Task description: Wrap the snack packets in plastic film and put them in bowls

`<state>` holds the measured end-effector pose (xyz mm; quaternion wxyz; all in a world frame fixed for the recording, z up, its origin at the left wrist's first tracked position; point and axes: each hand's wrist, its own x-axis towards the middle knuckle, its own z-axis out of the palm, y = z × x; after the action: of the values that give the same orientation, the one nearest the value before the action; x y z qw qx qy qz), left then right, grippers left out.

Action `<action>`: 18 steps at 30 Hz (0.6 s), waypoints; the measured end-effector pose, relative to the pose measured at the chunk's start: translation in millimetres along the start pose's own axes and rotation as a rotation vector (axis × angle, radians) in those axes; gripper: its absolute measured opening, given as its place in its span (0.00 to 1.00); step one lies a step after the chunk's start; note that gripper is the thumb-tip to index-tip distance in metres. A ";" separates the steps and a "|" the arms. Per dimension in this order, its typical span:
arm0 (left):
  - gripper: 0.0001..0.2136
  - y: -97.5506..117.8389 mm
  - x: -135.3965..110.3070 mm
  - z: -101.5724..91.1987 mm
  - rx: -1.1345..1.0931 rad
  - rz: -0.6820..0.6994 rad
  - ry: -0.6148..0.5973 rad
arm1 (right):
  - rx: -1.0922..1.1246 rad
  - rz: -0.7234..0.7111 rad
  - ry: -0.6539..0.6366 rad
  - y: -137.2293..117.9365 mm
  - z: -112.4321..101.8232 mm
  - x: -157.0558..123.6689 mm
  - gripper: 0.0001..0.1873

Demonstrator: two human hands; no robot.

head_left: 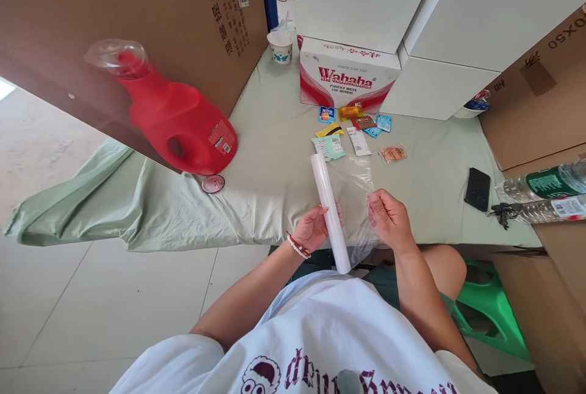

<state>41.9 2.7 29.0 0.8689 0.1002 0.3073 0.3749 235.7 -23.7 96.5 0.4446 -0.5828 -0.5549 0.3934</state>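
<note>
My left hand (315, 226) is wrapped round a white roll of clear plastic bags (336, 232), which stands tilted over the table's front edge. From the roll a thin transparent sheet (359, 180) stretches off to the right. Its edge is pinched in my right hand (389, 215), thumb against curled fingers. Just beyond the roll lie several small snack packets, among them a pale green packet (328, 147), a white packet (358, 141) and a reddish packet (392, 154).
A red jug (183, 119) lies tilted at left beside a small round pink item (213, 184). Behind the packets stands a Wahaba-type water carton (348, 79), with a paper cup (280, 46) nearby. At right are a black phone (477, 189), keys (506, 214) and plastic bottles (549, 183).
</note>
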 end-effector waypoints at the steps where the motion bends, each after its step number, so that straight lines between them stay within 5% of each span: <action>1: 0.19 -1.7 0.1 2.8 -0.003 -0.001 -0.003 | -0.018 -0.006 0.003 -1.5 -3.2 -0.9 0.24; 9: 0.32 -12.5 9.1 17.0 0.308 0.085 0.194 | -0.172 -0.019 0.022 -9.6 -37.1 -12.0 0.23; 14: 0.23 -6.6 6.8 7.9 0.186 -0.020 0.074 | -0.135 0.033 0.128 -7.6 -68.5 -22.7 0.24; 18: 0.21 -17.9 4.7 12.6 0.260 -0.011 0.168 | -0.109 0.037 0.175 -4.8 -77.0 -28.4 0.24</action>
<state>62.6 -5.7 29.6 0.8219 0.1785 0.4253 0.3343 305.5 -58.3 122.9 0.4517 -0.6483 -0.5238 0.3184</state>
